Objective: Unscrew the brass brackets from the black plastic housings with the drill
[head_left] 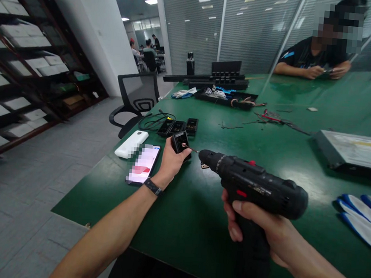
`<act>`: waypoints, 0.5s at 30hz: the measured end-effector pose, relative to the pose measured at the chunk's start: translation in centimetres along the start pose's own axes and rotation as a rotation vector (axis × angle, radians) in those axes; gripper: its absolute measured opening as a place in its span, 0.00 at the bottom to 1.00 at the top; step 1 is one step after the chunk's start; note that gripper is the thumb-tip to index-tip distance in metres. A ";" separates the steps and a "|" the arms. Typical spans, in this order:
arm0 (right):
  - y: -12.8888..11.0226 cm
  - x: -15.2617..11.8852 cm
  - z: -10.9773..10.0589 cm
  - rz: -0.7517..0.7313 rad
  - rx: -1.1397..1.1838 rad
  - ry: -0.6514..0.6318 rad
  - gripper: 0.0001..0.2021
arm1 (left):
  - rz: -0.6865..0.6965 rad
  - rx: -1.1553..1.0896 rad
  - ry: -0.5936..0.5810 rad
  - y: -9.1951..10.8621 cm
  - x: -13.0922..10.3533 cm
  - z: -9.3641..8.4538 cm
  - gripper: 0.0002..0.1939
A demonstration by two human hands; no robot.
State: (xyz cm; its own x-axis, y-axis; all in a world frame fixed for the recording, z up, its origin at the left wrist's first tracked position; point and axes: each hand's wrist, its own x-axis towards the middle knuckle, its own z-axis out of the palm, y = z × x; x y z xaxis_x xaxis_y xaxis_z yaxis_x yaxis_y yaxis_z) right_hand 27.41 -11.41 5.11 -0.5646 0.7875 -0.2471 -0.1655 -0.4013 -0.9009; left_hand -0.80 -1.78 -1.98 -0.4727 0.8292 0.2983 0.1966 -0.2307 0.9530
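Note:
A black power drill (253, 179) is in my right hand (262, 223), its long bit pointing left. My left hand (172, 159) grips a small black box (180, 142), tilted with its opening toward the drill. The bit's tip reaches a small coppery piece (184, 145) at the box's opening, beside my left thumb. Behind the box stand several similar black boxes (192, 125) on the green table (198, 213). A small tan piece (204, 166) lies under the drill's chuck.
A lit phone (143, 164) and a white power bank (131, 144) lie left of my left hand. White-blue gloves (363, 217) and a metal case (356, 153) are at right. Farther back are a black tray (224, 100), wires (272, 117) and a seated person (312, 59).

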 end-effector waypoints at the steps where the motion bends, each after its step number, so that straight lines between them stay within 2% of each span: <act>1: -0.1 -0.1 -0.1 -0.004 0.010 0.007 0.17 | -0.013 -0.007 0.001 0.0 0.0 0.0 0.28; 4: -0.6 -0.1 -0.5 -0.020 0.015 0.020 0.16 | -0.065 -0.063 -0.006 0.3 -0.1 0.0 0.28; 8: -1.1 0.2 -1.5 -0.016 -0.019 0.030 0.14 | -0.220 -0.308 -0.043 1.6 -0.4 0.0 0.28; 11: -0.9 0.7 -2.2 -0.024 -0.015 0.026 0.15 | -0.358 -0.479 -0.075 2.9 -0.6 -0.5 0.25; 15: -0.5 1.2 -2.8 -0.023 -0.015 0.021 0.13 | -0.468 -0.567 -0.118 4.0 -0.6 -1.3 0.23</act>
State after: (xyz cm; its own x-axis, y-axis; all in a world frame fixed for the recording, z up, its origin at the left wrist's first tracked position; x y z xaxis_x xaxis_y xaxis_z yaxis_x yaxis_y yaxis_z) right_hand 29.10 -8.92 4.23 -0.5433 0.8065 -0.2332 -0.1666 -0.3758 -0.9116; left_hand -0.86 -3.90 1.72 -0.2964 0.9471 -0.1233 -0.4916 -0.0406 0.8699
